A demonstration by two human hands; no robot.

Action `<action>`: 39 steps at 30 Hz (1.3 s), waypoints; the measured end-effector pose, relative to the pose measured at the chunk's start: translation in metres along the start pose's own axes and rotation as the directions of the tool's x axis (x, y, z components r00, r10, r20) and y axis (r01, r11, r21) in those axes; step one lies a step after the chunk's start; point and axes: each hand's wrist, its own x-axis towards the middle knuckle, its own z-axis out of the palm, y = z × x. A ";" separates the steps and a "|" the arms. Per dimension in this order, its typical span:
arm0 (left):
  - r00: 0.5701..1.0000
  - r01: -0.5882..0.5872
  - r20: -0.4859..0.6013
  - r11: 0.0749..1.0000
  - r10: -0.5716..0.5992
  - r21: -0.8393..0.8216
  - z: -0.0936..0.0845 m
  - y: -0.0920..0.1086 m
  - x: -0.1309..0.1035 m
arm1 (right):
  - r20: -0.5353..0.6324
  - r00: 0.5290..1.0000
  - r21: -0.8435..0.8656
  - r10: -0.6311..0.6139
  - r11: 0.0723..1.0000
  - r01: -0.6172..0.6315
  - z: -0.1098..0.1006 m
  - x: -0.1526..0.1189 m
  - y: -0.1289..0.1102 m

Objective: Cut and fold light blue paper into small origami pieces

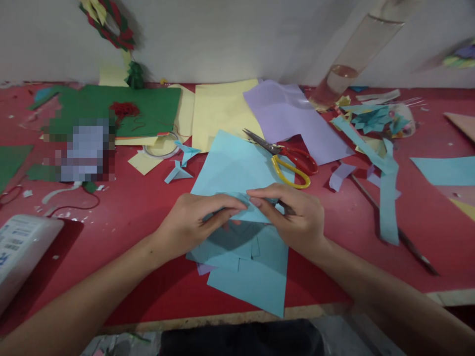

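Between my hands is a small folded piece of light blue paper. My left hand pinches its left side between thumb and fingers. My right hand pinches it near the top middle, close to the left fingertips. Larger light blue sheets lie under and in front of my hands, some overlapping. Just beyond my right hand, scissors with one red and one yellow handle rest on blue paper. Small folded blue pieces lie to the left, beside a roll of tape.
The red table holds green sheets, a yellow sheet and a purple sheet at the back. A clear cylinder leans at back right, near blue strips and a thin stick. A white box sits left.
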 end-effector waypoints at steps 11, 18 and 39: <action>0.986 -0.064 0.150 0.997 0.069 -0.037 0.001 -0.006 -0.002 | 0.034 0.999 0.030 0.005 1.000 -0.006 0.001 -0.001 0.001; 0.987 -0.047 0.154 0.997 0.056 -0.064 0.000 -0.004 0.000 | 0.032 0.999 0.025 0.000 1.000 -0.001 0.001 0.000 0.003; 0.985 -0.069 0.158 0.997 0.075 -0.040 0.002 -0.005 0.000 | 0.052 0.998 0.031 -0.035 0.999 0.033 0.001 0.002 -0.001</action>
